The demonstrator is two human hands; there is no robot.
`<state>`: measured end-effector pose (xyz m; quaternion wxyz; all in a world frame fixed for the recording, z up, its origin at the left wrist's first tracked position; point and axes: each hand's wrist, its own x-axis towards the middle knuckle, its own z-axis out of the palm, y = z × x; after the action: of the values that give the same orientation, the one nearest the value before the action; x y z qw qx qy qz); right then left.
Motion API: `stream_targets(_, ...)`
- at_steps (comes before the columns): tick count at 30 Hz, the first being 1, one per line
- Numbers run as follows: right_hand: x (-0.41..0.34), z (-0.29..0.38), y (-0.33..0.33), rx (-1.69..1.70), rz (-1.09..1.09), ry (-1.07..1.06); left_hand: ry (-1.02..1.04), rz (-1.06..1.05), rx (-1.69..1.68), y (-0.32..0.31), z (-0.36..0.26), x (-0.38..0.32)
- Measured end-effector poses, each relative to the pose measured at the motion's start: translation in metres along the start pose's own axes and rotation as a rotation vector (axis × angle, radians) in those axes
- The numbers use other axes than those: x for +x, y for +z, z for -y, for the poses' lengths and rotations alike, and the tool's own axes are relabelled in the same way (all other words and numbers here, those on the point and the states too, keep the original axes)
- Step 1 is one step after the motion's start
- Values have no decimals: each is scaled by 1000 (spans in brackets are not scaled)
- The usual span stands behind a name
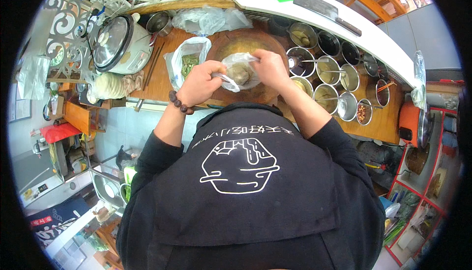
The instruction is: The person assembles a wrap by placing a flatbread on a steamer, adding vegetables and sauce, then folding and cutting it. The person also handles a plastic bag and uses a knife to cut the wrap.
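Over a round wooden chopping block [271, 43], my left hand [202, 82], with a beaded bracelet at its wrist, pinches one side of the rim of a clear plastic bag [236, 59]. The opposite side of that rim is in the fingers of my right hand [271, 69]. A greyish-brown lump of food [239, 74] sits inside the bag; its exact kind cannot be told. Just left of the block, a second plastic bag [204, 44] stands with its mouth spread, holding chopped green vegetables [189, 63].
Several metal pots of sauces and seasonings [327, 70], some with spoons, crowd the right side. A cleaver [316, 5] lies on the white ledge behind them. A rice cooker [123, 45], chopsticks [153, 65] and a small metal pot [158, 23] are at the left; crumpled plastic bags [210, 20] lie behind the block.
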<state>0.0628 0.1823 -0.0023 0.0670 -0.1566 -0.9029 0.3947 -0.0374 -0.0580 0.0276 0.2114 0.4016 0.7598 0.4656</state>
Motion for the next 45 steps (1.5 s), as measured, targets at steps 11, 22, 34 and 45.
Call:
stream_targets(11,-9,21,-35,-44,-67,-323,252,-182,257,-2,-37,2)
stream_targets(22,-6,-29,1,-325,6,-206,-63,-66,471,31,39,-21)
stream_targets(34,-32,-50,-1,-195,-14,31,-805,-467,316,-25,191,-19)
stream_targets(45,-57,-29,-1,-185,-122,244,-580,-495,202,-95,229,10)
